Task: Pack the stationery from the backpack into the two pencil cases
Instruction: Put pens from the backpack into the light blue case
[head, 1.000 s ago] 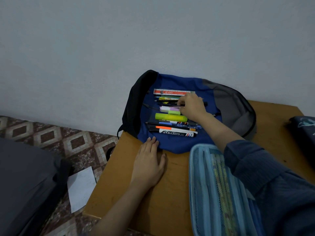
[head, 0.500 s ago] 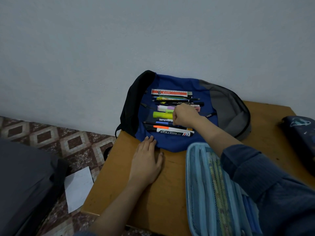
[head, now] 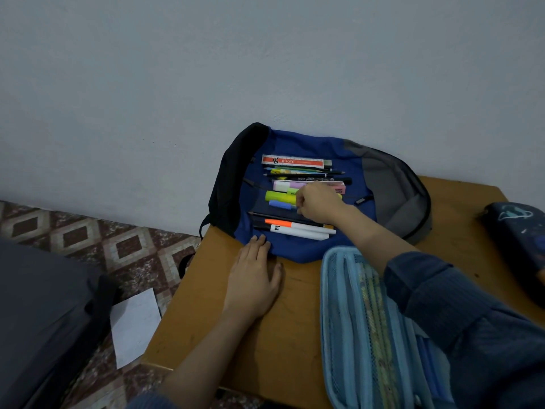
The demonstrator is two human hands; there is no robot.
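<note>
We see a blue backpack [head: 309,143] lying flat at 12 o'clock on the desk [head: 206,320], with its far side against the wall. Lots of stationery lies in rows on top of it. At the far end is a red ruler [head: 292,161]. Next come some thin pencils, then a yellow highlighter [head: 278,196] and a blue pen [head: 281,204] just beside it. Nearest to us are an orange-capped marker [head: 277,222] and a white marker [head: 300,232], which touch each other.

The right hand [head: 320,203] reaches over the middle of the backpack. Its grip is narrow: the fingers are curled and pinch the right end of the blue pen. The pen lies on the backpack, with its other end pointing to 9 o'clock.

The left hand [head: 253,278] lies flat on the desk at 7 o'clock from the backpack. Its grip is wide and holds nothing. Its fingertips touch the near edge of the backpack.

A light blue pencil case [head: 339,320] lies open at 5 o'clock on the desk, under the right sleeve. We see pencils in its net pocket. A dark pencil case [head: 516,231] sits at 3 o'clock, near the desk's right edge.

A white paper [head: 135,326] lies on the tiled floor at 8 o'clock, just beside the desk.
</note>
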